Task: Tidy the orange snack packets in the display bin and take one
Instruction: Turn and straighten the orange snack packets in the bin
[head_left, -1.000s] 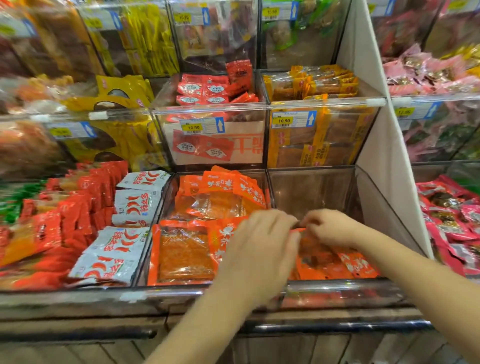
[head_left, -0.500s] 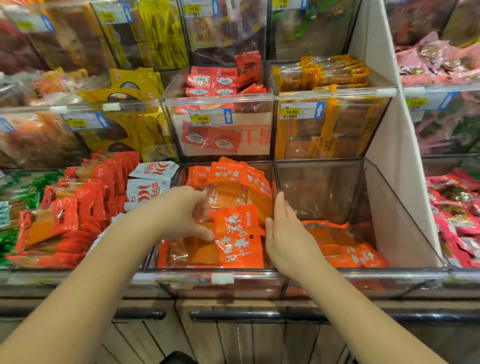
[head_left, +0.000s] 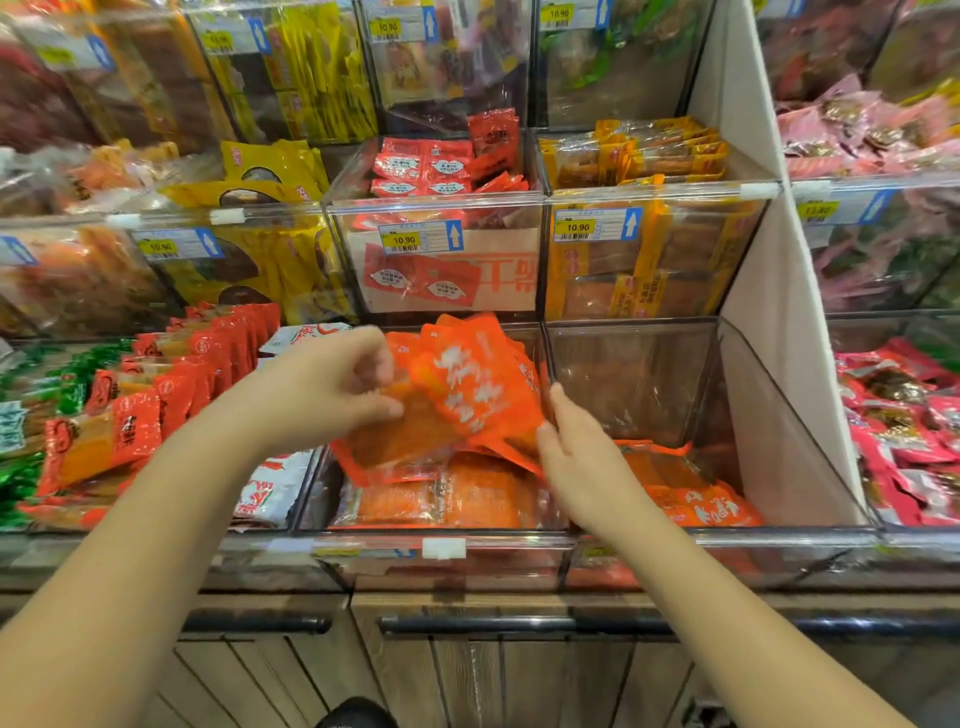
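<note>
Left hand (head_left: 332, 395) round packets (head_left: 467, 389), right (head_left: 579, 457) flat

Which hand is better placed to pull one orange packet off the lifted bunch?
Right, probably. The left hand grips the lifted orange packets above the bin, so it is busy; the right hand is free, fingers straight at the bunch's right edge.

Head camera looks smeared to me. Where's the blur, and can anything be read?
Head view: the raised orange snack packets are motion-blurred, white print unreadable; the left hand is soft too; the yellow 10.90 price tag is legible.
</note>
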